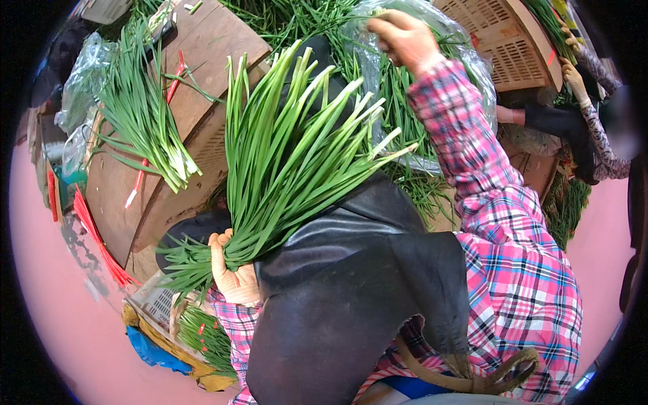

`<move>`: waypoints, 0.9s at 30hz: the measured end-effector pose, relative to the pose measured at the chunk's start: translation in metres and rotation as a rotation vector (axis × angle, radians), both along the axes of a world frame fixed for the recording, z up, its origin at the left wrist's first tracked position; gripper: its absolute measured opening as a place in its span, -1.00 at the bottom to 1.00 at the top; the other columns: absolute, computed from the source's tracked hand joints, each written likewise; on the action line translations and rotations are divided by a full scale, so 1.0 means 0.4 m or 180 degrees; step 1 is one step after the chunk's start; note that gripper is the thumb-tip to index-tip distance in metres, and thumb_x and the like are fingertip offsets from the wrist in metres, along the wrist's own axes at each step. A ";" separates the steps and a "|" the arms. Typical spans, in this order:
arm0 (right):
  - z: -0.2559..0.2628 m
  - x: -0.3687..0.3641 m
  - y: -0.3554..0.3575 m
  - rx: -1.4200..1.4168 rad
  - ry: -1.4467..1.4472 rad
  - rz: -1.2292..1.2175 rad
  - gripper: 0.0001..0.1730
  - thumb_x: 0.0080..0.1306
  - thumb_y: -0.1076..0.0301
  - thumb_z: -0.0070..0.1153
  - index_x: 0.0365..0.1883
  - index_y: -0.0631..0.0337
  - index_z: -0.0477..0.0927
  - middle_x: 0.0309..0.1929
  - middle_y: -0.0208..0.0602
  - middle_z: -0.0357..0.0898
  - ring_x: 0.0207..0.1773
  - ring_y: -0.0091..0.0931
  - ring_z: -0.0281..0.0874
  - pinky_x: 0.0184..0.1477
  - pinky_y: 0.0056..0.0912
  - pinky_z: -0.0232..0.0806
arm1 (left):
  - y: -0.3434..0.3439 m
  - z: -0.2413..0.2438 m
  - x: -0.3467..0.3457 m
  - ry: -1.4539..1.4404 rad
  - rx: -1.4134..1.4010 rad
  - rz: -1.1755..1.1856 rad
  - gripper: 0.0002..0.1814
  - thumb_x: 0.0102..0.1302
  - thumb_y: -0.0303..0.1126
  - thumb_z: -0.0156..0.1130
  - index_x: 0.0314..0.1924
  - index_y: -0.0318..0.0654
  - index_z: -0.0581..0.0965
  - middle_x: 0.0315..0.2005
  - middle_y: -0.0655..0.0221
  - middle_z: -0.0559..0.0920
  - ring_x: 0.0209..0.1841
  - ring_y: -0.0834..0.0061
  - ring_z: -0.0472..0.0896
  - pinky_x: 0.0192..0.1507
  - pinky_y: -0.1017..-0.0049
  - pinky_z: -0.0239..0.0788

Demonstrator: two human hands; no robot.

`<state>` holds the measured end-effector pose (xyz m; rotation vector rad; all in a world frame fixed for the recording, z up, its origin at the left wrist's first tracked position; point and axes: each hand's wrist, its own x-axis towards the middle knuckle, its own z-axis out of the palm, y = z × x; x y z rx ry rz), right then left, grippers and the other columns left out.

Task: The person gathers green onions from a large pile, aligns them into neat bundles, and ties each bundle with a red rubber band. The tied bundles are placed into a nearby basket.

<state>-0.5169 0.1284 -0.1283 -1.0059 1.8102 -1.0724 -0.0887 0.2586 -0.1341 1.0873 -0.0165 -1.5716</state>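
Observation:
My left hand (235,273), in a pale glove, is closed around the leafy end of a large bunch of garlic chives (283,167). The bunch lies over the black apron (349,273) on my lap, its pale cut ends fanned upward. At the top, my right hand (405,40) is raised over an open clear plastic bag (486,76) of loose chives, fingers curled; a thin green leaf seems to run from the fingertips. A smaller chive bunch (147,111) rests on a wooden board (217,35) at the left, over a red tie (175,78).
Red ties (98,243) hang at the board's left edge. A crate with tied chive bunches (205,334) stands at lower left, beside blue plastic (154,349). A plastic crate (506,45) is at upper right. Another person's gloved hands (574,81) hold chives at far right.

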 end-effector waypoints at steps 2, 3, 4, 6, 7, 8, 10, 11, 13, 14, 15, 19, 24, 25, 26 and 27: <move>0.013 -0.019 0.073 -0.0141 -0.0338 0.0150 -0.73 0.26 0.17 0.14 -0.24 0.19 0.61 -0.50 -0.46 0.53 -0.54 -0.64 0.39 -0.49 -0.58 0.28 | -0.004 -0.005 0.010 -0.0182 0.0272 0.0048 -0.84 0.36 -0.41 0.11 -0.09 -0.23 0.46 -0.27 0.34 0.58 -0.10 0.39 0.53 0.07 0.24 0.44; 0.027 -0.022 0.114 -0.0272 -0.0287 0.0290 -0.75 0.25 0.19 0.15 -0.26 0.19 0.61 -0.49 -0.47 0.53 -0.49 -0.64 0.42 -0.43 -0.57 0.31 | -0.009 -0.008 0.009 -0.0146 0.0310 0.0078 -0.83 0.35 -0.41 0.11 -0.07 -0.23 0.45 -0.26 0.34 0.58 -0.10 0.39 0.53 0.06 0.24 0.44; 0.030 -0.010 0.146 -0.0348 -0.0276 0.0492 -0.74 0.22 0.20 0.18 -0.25 0.20 0.61 -0.44 -0.45 0.55 -0.41 -0.61 0.45 -0.32 -0.55 0.34 | -0.008 -0.008 0.011 -0.0139 0.0342 0.0139 -0.81 0.35 -0.41 0.11 -0.06 -0.24 0.45 -0.26 0.34 0.58 -0.10 0.39 0.53 0.05 0.24 0.45; 0.033 0.042 0.206 -0.0420 0.0004 0.0918 -0.65 0.12 0.18 0.26 -0.21 0.23 0.60 -0.30 -0.37 0.56 -0.22 -0.53 0.50 -0.11 -0.48 0.36 | -0.003 -0.002 0.000 -0.0395 0.0293 0.0182 -0.79 0.35 -0.42 0.11 -0.03 -0.24 0.43 -0.26 0.33 0.58 -0.10 0.39 0.54 0.05 0.24 0.46; 0.039 0.075 0.229 -0.0407 0.0305 0.1108 -0.58 0.06 0.16 0.30 -0.18 0.24 0.58 -0.21 -0.31 0.57 -0.11 -0.47 0.51 0.00 -0.44 0.35 | -0.007 -0.009 -0.004 -0.0296 0.0266 0.0174 -0.78 0.35 -0.43 0.12 -0.03 -0.25 0.43 -0.25 0.33 0.58 -0.10 0.39 0.54 0.06 0.24 0.46; 0.026 0.109 0.243 -0.0516 0.0663 0.1052 -0.50 0.01 0.13 0.32 -0.13 0.23 0.57 -0.14 -0.25 0.54 -0.07 -0.40 0.50 0.03 -0.41 0.34 | -0.009 -0.016 -0.006 -0.0197 0.0238 0.0169 -0.78 0.35 -0.43 0.12 -0.02 -0.25 0.43 -0.25 0.33 0.59 -0.10 0.39 0.55 0.06 0.24 0.45; 0.016 0.154 0.237 -0.0484 0.0942 0.1039 -0.33 -0.05 0.05 0.35 0.00 0.21 0.51 0.00 -0.11 0.48 0.04 -0.24 0.46 0.09 -0.32 0.31 | -0.012 -0.019 -0.006 -0.0204 0.0265 0.0185 -0.76 0.34 -0.43 0.14 -0.01 -0.25 0.43 -0.25 0.33 0.59 -0.10 0.38 0.55 0.07 0.24 0.45; 0.003 0.171 0.229 -0.0625 0.0881 0.0971 -0.41 -0.02 0.04 0.32 -0.08 0.21 0.55 -0.12 -0.11 0.53 -0.05 -0.26 0.51 0.00 -0.32 0.35 | -0.013 -0.019 -0.001 -0.0290 0.0326 0.0199 -0.75 0.33 -0.43 0.14 -0.01 -0.25 0.43 -0.25 0.32 0.60 -0.10 0.38 0.55 0.07 0.24 0.45; 0.016 0.184 0.211 0.0100 0.0460 0.1139 -0.53 0.03 0.02 0.27 -0.22 0.20 0.59 -0.27 -0.12 0.56 -0.19 -0.27 0.56 -0.13 -0.30 0.39 | -0.013 -0.014 0.009 -0.0315 0.0408 0.0231 -0.74 0.32 -0.43 0.16 0.00 -0.25 0.43 -0.25 0.32 0.60 -0.09 0.39 0.56 0.07 0.25 0.45; -0.006 0.190 0.210 -0.0055 0.0471 0.1215 -0.64 0.12 0.05 0.20 -0.32 0.18 0.59 -0.38 -0.16 0.56 -0.31 -0.25 0.56 -0.24 -0.27 0.39 | -0.012 -0.011 0.013 -0.0249 0.0435 0.0245 -0.73 0.32 -0.43 0.16 0.00 -0.24 0.43 -0.24 0.31 0.60 -0.09 0.39 0.56 0.07 0.25 0.45; -0.008 0.188 0.209 -0.0625 0.1060 0.1423 -0.70 0.21 0.08 0.13 -0.38 0.16 0.58 -0.40 -0.18 0.55 -0.31 -0.22 0.55 -0.26 -0.23 0.39 | -0.012 -0.012 0.013 -0.0158 0.0472 0.0248 -0.73 0.32 -0.42 0.17 0.00 -0.24 0.43 -0.24 0.31 0.61 -0.08 0.39 0.56 0.07 0.26 0.45; -0.045 0.096 0.162 -0.0745 0.2594 0.0957 -0.70 0.27 0.07 0.01 -0.47 0.08 0.58 -0.47 -0.18 0.54 -0.32 -0.22 0.55 -0.22 -0.19 0.42 | -0.016 -0.020 0.014 -0.0181 0.0243 0.0015 -0.84 0.32 -0.40 0.16 -0.13 -0.26 0.49 -0.26 0.31 0.60 -0.12 0.41 0.56 0.06 0.28 0.46; 0.025 0.008 0.175 -0.0521 0.0108 0.0531 -0.82 0.24 0.36 0.12 -0.27 0.28 0.62 -0.37 -0.35 0.62 -0.31 -0.56 0.55 -0.19 -0.48 0.42 | -0.019 -0.017 0.010 -0.0204 0.0379 0.0129 -0.90 0.35 -0.40 0.12 -0.23 -0.26 0.49 -0.30 0.33 0.59 -0.15 0.41 0.56 0.02 0.29 0.47; 0.056 0.038 0.193 -0.0703 0.0104 0.0834 -0.81 0.24 0.43 0.12 -0.22 0.31 0.61 -0.35 -0.38 0.61 -0.28 -0.62 0.53 -0.18 -0.52 0.41 | -0.018 -0.016 0.009 -0.0251 0.0417 0.0158 -0.91 0.35 -0.40 0.12 -0.23 -0.25 0.48 -0.30 0.33 0.59 -0.15 0.41 0.56 0.02 0.30 0.47; 0.063 0.058 0.209 -0.0568 -0.0563 0.0896 -0.79 0.24 0.50 0.10 -0.15 0.31 0.59 -0.31 -0.38 0.62 -0.26 -0.63 0.54 -0.16 -0.55 0.41 | -0.016 -0.019 0.008 -0.0298 0.0454 0.0186 -0.91 0.35 -0.40 0.11 -0.24 -0.25 0.48 -0.30 0.33 0.59 -0.15 0.41 0.56 0.02 0.30 0.48; 0.078 0.065 0.215 -0.0501 -0.0666 0.1083 -0.78 0.26 0.50 0.08 -0.12 0.27 0.58 -0.32 -0.42 0.61 -0.27 -0.65 0.53 -0.17 -0.55 0.41 | -0.017 -0.019 0.006 -0.0285 0.0414 0.0149 -0.91 0.35 -0.40 0.12 -0.25 -0.25 0.48 -0.30 0.33 0.59 -0.15 0.42 0.56 0.01 0.30 0.48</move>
